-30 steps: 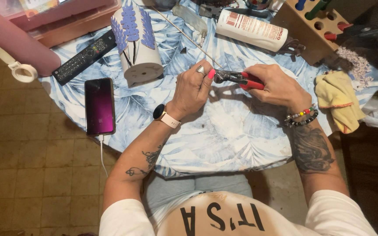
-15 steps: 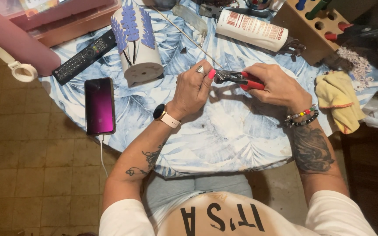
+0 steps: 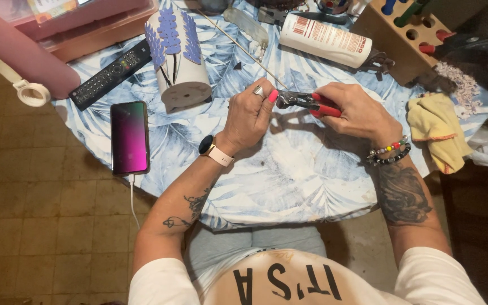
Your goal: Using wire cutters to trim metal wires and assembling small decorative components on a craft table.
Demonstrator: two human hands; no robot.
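Head view, steeply down, close

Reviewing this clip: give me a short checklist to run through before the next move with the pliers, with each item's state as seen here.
1. Right hand grips the red handles of the pliers: ok.
2. Left hand steadies the work at the plier tips: ok, its fingers sit right at the nose.
3. Piece held in the plier tips: cannot tell, too small to see.
4. Left fingers out of the pinch zone: not ok, they are up against the tips.
5. Phone apart from the hands: ok, it lies to the left, cable plugged in.
6. Yellow cloth away from the pliers: ok, right of the wrist.
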